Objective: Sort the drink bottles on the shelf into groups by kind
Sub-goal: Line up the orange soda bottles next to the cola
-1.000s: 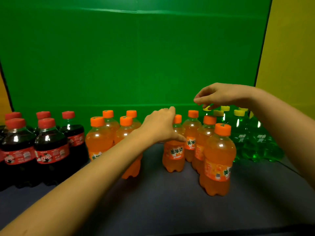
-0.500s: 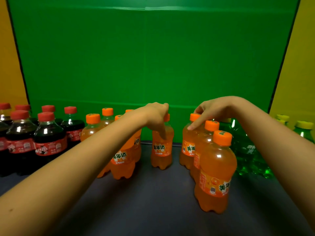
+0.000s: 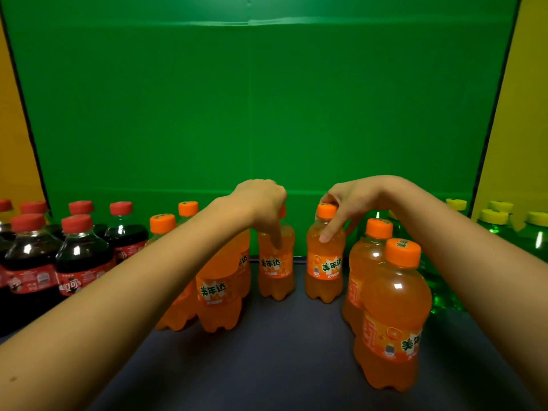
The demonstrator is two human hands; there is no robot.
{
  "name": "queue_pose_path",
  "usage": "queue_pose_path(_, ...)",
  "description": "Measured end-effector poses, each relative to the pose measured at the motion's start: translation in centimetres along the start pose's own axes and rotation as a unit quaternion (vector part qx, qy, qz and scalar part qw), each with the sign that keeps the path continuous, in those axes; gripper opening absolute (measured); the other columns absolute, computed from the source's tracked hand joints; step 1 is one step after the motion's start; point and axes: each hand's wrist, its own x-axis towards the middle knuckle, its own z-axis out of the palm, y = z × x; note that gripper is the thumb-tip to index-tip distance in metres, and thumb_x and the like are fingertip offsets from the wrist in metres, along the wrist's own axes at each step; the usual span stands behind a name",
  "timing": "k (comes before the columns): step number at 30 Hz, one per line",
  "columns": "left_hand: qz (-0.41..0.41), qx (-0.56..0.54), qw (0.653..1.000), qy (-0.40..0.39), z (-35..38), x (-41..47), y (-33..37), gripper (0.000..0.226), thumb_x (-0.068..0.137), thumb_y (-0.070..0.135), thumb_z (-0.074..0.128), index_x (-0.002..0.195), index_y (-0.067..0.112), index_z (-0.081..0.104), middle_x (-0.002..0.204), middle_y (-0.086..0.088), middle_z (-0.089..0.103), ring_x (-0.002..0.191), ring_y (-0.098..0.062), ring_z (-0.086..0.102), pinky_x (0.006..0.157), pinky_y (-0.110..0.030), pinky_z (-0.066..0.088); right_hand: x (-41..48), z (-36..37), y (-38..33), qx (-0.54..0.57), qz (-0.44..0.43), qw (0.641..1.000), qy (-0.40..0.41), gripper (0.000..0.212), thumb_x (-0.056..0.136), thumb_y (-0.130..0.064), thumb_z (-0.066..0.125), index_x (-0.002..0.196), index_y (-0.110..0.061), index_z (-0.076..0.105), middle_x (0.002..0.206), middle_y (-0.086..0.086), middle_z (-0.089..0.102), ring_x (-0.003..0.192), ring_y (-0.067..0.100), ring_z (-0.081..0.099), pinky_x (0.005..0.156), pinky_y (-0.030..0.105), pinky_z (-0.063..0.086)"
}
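Several orange soda bottles with orange caps stand in the middle of the dark shelf (image 3: 284, 351). My left hand (image 3: 264, 203) grips the top of one orange bottle (image 3: 275, 271) at the back, its cap mostly hidden. My right hand (image 3: 350, 203) holds the neck of a second orange bottle (image 3: 324, 271) just to the right. Two more orange bottles (image 3: 391, 321) stand at the front right, and others (image 3: 219, 286) cluster under my left forearm. Dark cola bottles with red caps (image 3: 83, 256) stand at the left. Green bottles with yellow caps (image 3: 498, 226) stand at the right.
A green back panel (image 3: 267, 114) closes the shelf behind the bottles, with yellow side walls (image 3: 522, 114) left and right. Bare dark shelf surface shows in front between my two forearms.
My left hand has carried its orange bottle leftwards toward the left orange cluster. My right hand came down from above the green bottles and closed on another orange bottle. The view has shifted left.
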Motion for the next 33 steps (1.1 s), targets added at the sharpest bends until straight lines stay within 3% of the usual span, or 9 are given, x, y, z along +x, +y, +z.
queue_pose_path(9, -0.003, 0.041, 0.999, 0.02, 0.2, -0.4, -0.8, 0.067, 0.062, 0.055, 0.076, 0.108, 0.009, 0.06, 0.111, -0.01, 0.061, 0.102, -0.029, 0.058, 0.076, -0.035, 0.046, 1.4, 0.9, -0.7, 0.033, -0.044, 0.998, 0.015, 0.048, 0.074, -0.019, 0.076, 0.115, -0.005, 0.058, 0.112, 0.009, 0.064, 0.102, 0.023, 0.062, 0.078, 0.027, 0.054)
queue_pose_path(12, 0.005, 0.101, 0.995, 0.02, 0.2, -0.8, -0.4, 0.067, 0.069, 0.057, 0.069, 0.115, 0.01, 0.056, 0.12, -0.011, 0.054, 0.114, -0.028, 0.049, 0.087, -0.035, 0.041, 1.2, 0.9, -0.7, 0.044, -0.053, 0.998, 0.01, 0.043, 0.076, -0.023, 0.073, 0.113, -0.01, 0.057, 0.111, 0.005, 0.062, 0.101, 0.018, 0.06, 0.079, 0.024, 0.053)
queue_pose_path(15, 0.04, 0.142, 0.982, 0.119, 0.5, -1.9, 0.7, 0.068, 0.077, 0.055, 0.06, 0.125, 0.009, 0.043, 0.129, -0.011, 0.044, 0.121, -0.027, 0.038, 0.097, -0.036, 0.032, -0.6, 0.2, -0.1, 0.083, -0.067, 0.991, 0.083, 0.05, 0.082, -0.029, 0.066, 0.126, -0.013, 0.049, 0.122, 0.001, 0.056, 0.111, 0.013, 0.054, 0.091, 0.026, 0.049)
queue_pose_path(18, 0.122, -0.024, 0.968, 0.22, 1.3, -3.5, 3.1, 0.072, 0.079, 0.049, 0.061, 0.134, 0.011, 0.033, 0.131, -0.009, 0.043, 0.121, -0.027, 0.04, 0.099, -0.037, 0.032, -4.1, 0.3, 1.4, 0.13, -0.137, 0.944, 0.27, 0.029, 0.088, -0.022, 0.059, 0.116, -0.016, 0.059, 0.12, 0.001, 0.061, 0.11, 0.011, 0.056, 0.099, 0.031, 0.045)
queue_pose_path(21, 0.186, -0.21, 0.945, 0.17, 2.8, -4.6, 5.8, 0.091, 0.076, 0.04, 0.07, 0.144, 0.01, 0.017, 0.142, -0.009, 0.036, 0.13, -0.024, 0.037, 0.108, -0.036, 0.031, -9.0, 3.5, 2.8, 0.214, -0.191, 0.848, 0.445, 0.019, 0.09, -0.011, 0.052, 0.088, -0.028, 0.06, 0.094, -0.008, 0.064, 0.089, -0.002, 0.059, 0.084, 0.015, 0.046)
queue_pose_path(23, 0.191, -0.292, 0.929, 0.125, 4.3, -4.3, 7.1, 0.102, 0.074, 0.033, 0.074, 0.146, 0.011, 0.006, 0.148, -0.009, 0.029, 0.134, -0.022, 0.034, 0.109, -0.035, 0.032, -11.9, 7.0, 3.5, 0.266, -0.185, 0.81, 0.489, 0.015, 0.082, -0.02, 0.045, 0.085, -0.031, 0.055, 0.087, -0.011, 0.059, 0.077, -0.009, 0.054, 0.071, 0.005, 0.043)
queue_pose_path(28, 0.158, -0.465, 0.87, 0.038, 7.1, -2.5, 8.6, 0.112, 0.071, 0.012, 0.077, 0.146, 0.014, -0.006, 0.144, -0.008, 0.033, 0.124, -0.018, 0.047, 0.104, -0.027, 0.038, -14.5, 15.0, 5.3, 0.323, -0.085, 0.854, 0.399, 0.045, 0.063, -0.039, 0.061, 0.105, -0.037, 0.046, 0.102, -0.008, 0.057, 0.089, 0.007, 0.058, 0.073, 0.016, 0.049)
queue_pose_path(30, 0.149, -0.522, 0.84, 0.017, 7.7, -2.0, 8.9, 0.111, 0.071, 0.003, 0.076, 0.145, 0.013, -0.007, 0.137, -0.007, 0.037, 0.116, -0.015, 0.05, 0.098, -0.022, 0.044, -14.3, 17.0, 5.2, 0.331, -0.062, 0.881, 0.334, 0.069, 0.052, -0.052, 0.078, 0.11, -0.044, 0.041, 0.103, -0.016, 0.061, 0.092, -0.001, 0.061, 0.076, 0.018, 0.052)
queue_pose_path(33, 0.156, -0.588, 0.794, -0.019, 8.2, -1.6, 9.1, 0.107, 0.073, -0.005, 0.071, 0.144, 0.015, -0.007, 0.124, 0.0, 0.038, 0.104, -0.008, 0.051, 0.083, -0.007, 0.046, -13.9, 18.2, 4.8, 0.321, -0.05, 0.905, 0.274, 0.069, 0.064, -0.028, 0.083, 0.111, -0.049, 0.037, 0.102, -0.034, 0.057, 0.095, -0.02, 0.054, 0.072, 0.002, 0.045)
